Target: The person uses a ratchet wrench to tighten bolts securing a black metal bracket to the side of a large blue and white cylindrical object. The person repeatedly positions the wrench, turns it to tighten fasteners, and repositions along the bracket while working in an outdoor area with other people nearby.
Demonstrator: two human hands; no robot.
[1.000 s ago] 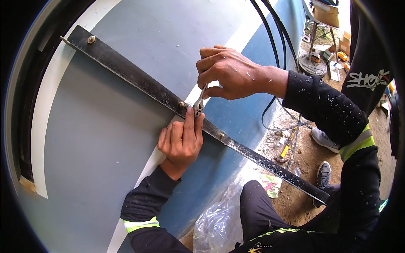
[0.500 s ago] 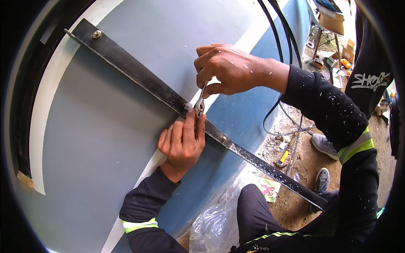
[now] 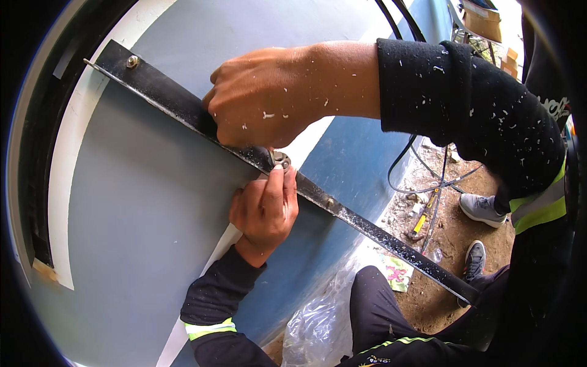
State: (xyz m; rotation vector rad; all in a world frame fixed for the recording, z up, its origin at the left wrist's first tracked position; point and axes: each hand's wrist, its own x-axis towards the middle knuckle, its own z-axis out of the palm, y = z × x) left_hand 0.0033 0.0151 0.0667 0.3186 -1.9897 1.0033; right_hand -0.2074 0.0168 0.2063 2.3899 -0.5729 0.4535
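Observation:
A long black metal bar [image 3: 174, 101] runs diagonally across a curved grey, white and blue panel [image 3: 147, 177]. The round head of a ratchet wrench [image 3: 280, 160] sits at the bar near its middle. My left hand [image 3: 264, 211] is closed below the bar, its fingertips pinching that head. From the right, my right hand [image 3: 263, 101] reaches over the bar, its fingers curled round the wrench's handle, which the hand hides. One bolt [image 3: 132, 62] shows at the bar's upper left end, and another bolt [image 3: 331, 202] to the lower right of the wrench.
Black cables [image 3: 397, 174] hang down on the right. A yellow-handled tool [image 3: 422, 221] lies on the dirt floor. Clear plastic sheeting [image 3: 318, 324] is heaped by my knee. Grey shoes [image 3: 482, 209] stand at the right, and a cardboard box [image 3: 482, 23] is at the top right.
My right hand has swung left over the bar, turning the wrench handle with it and covering it. My left fingers have stayed at the wrench head.

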